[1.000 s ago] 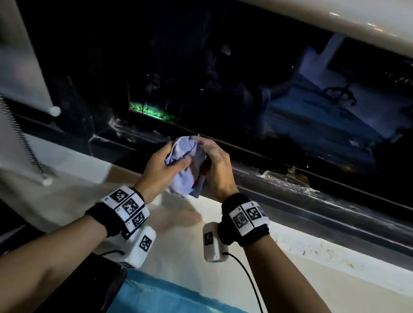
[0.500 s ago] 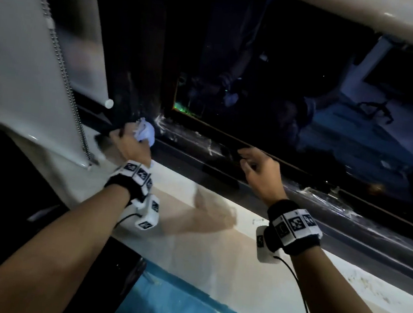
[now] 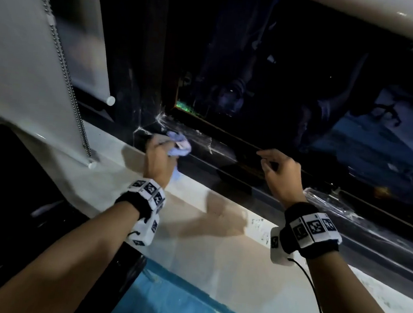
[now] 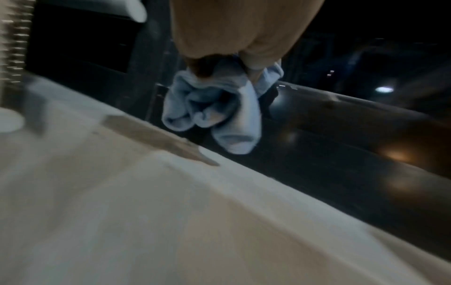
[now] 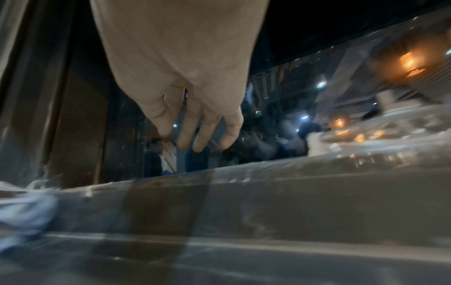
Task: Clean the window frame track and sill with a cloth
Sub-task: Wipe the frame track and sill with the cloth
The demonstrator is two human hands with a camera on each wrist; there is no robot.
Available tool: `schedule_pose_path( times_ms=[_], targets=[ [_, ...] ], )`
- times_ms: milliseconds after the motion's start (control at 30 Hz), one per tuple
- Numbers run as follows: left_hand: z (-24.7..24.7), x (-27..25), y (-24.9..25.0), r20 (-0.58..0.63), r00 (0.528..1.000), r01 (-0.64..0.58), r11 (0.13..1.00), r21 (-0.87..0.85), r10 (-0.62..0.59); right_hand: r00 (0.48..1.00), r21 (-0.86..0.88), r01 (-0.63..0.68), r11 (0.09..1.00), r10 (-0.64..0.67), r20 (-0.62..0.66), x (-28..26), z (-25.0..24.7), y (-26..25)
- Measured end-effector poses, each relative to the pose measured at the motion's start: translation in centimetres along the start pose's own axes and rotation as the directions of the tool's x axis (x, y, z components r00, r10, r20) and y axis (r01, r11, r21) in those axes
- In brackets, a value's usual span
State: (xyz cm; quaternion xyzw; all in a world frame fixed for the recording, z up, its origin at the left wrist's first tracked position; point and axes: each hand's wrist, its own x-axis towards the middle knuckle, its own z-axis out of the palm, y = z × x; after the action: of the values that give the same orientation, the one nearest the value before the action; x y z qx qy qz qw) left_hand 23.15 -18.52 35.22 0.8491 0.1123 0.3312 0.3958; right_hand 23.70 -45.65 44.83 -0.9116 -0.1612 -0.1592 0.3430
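Note:
My left hand [image 3: 159, 156] grips a bunched pale blue cloth [image 3: 179, 147] at the left end of the dark window track [image 3: 224, 169], near the frame's corner. In the left wrist view the cloth [image 4: 214, 110] hangs from my curled fingers just above the track's edge. My right hand [image 3: 278, 174] hovers over the track to the right, holding nothing. In the right wrist view its fingers [image 5: 195, 127] hang loosely toward the dusty frame rail [image 5: 268, 185]. The pale sill [image 3: 216, 246] runs below both hands.
A white roller blind [image 3: 19, 60] with a bead chain [image 3: 66, 75] hangs at the left, close to my left hand. Dark glass [image 3: 285, 75] fills the window. A blue surface [image 3: 184, 312] lies below the sill, a black object [image 3: 4, 199] at lower left.
Both hands held the cloth a second ago; the right let go. My left hand carried it to the track's left end and has now shifted slightly right along it.

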Motion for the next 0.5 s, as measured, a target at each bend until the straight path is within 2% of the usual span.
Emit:
schedule_pose_path(
  times_ms=[67,167,200,300,500],
  targets=[
    [-0.9,1.2,-1.4,-0.048,0.996,0.075,0.996,0.056,-0.072,1.0,-0.022,-0.004,1.0,0.003,-0.014,-0.3,-0.9,0.6],
    [0.0,0.5,-1.1,0.018,0.995,0.089,0.983,0.16,-0.093,1.0,-0.102,0.014,0.995,-0.016,-0.018,-0.9,-1.8,2.3],
    [0.5,-0.2,-0.1,0.031,0.993,0.11,0.983,0.148,-0.116,1.0,-0.131,0.024,0.991,-0.026,-0.012,-1.1,-1.9,2.9],
    [2.7,-3.1,2.8,0.043,0.995,0.076,0.981,0.177,-0.085,0.999,-0.183,0.042,0.982,-0.043,0.001,-1.7,-2.5,4.6],
    [6.6,-8.4,9.3,0.066,0.997,0.013,0.972,0.233,-0.029,0.99,-0.231,0.082,0.97,-0.106,-0.094,-3.0,-5.5,6.7]
  ],
)
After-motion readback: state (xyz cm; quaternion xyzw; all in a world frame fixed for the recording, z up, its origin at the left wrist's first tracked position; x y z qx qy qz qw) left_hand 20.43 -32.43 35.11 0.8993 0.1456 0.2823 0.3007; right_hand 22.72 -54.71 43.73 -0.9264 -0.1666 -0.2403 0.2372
